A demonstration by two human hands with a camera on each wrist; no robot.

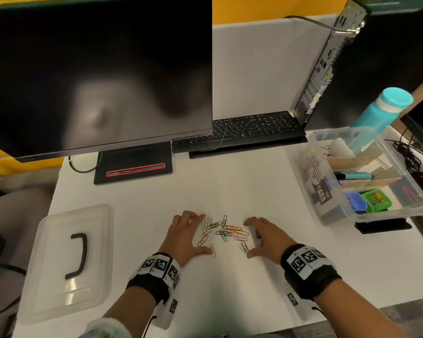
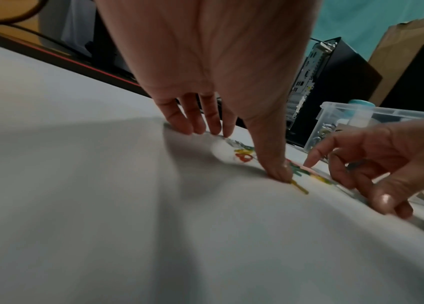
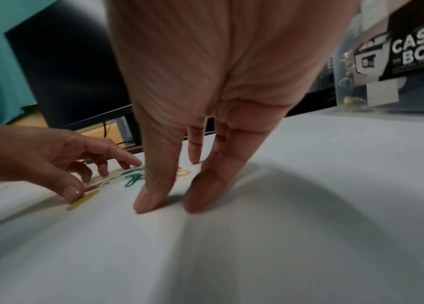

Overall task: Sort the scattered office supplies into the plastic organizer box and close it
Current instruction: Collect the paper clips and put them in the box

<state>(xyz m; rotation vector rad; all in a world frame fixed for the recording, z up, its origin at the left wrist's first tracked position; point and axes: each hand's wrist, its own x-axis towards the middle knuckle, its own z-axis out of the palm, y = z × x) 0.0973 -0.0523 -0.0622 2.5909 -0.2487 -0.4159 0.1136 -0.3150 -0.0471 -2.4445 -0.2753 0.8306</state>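
Note:
A pile of coloured paper clips (image 1: 222, 231) lies on the white table near the front edge. My left hand (image 1: 202, 234) is at the pile's left and my right hand (image 1: 248, 239) at its right, both with fingers spread and fingertips on the table. Neither hand holds anything. The left thumb touches a lone yellow clip (image 2: 299, 187), also seen as the yellow clip (image 3: 83, 200) in the right wrist view. The clear plastic organizer box (image 1: 401, 217) stands open at the right, with cardboard dividers, a teal marker (image 1: 357, 176) and small blue and green items inside. Its clear lid (image 1: 59, 228) lies flat at the left.
A large dark monitor (image 1: 95, 76) and its stand fill the back left. A black keyboard (image 1: 242, 130) and a PC tower (image 1: 327, 59) stand behind. A teal bottle (image 1: 381, 111) rises behind the box. Cables (image 1: 408, 152) lie at the far right.

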